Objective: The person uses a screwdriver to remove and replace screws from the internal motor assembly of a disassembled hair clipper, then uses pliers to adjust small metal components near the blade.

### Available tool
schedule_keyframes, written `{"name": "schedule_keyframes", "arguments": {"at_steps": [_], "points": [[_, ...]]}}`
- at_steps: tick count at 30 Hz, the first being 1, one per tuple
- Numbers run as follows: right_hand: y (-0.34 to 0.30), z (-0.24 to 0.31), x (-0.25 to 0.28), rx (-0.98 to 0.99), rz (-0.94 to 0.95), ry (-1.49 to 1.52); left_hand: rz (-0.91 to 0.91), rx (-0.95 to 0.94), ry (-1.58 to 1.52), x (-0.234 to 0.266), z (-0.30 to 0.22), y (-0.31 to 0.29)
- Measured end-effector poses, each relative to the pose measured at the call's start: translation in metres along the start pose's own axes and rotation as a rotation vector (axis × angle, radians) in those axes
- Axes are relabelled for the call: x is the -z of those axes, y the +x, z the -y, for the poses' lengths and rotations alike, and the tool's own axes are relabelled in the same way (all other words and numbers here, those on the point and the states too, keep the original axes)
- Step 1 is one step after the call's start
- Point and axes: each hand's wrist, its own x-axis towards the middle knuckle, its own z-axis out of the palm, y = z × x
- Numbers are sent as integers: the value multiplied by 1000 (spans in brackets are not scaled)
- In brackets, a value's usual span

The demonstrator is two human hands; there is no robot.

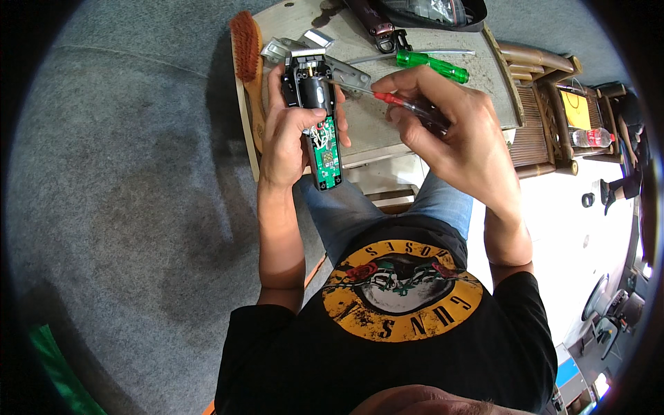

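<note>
My left hand (287, 138) is closed around an opened hair clipper (325, 142), held upright with its metal blade at the far end. The clipper's cover is off, so a green circuit board, white wires and a black cylindrical motor lie bare; my left thumb presses beside the motor. In my right hand (453, 121) is a screwdriver (408, 107) with a red and clear dark handle, pinched between thumb and fingers. Its thin shaft points left to the motor's upper side; whether the tip touches cannot be made out. Beyond the clipper lies a grey casing part (353, 76).
On the worn table (387, 135) lie a wooden brush (247, 55) at left, a green-handled screwdriver (432, 66) behind my right hand, and a dark maroon clipper (373, 24). A black case (443, 14) stands at the back. Bamboo furniture (536, 124) with a bottle (593, 137) is at right.
</note>
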Motion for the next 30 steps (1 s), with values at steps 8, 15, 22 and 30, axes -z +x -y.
{"name": "schedule_keyframes", "arguments": {"at_steps": [8,15,22,30], "points": [[6,20,5,89,34,-78,40,27,49,3,-1,-3],[9,19,-1,185,-8,-146,58,-4,49,2,0,-2],[9,21,0,201,-6,-165,43,16,79,1,-2,-2],[10,19,0,189,0,-121,3,-4,97,-6,-4,-2]]}}
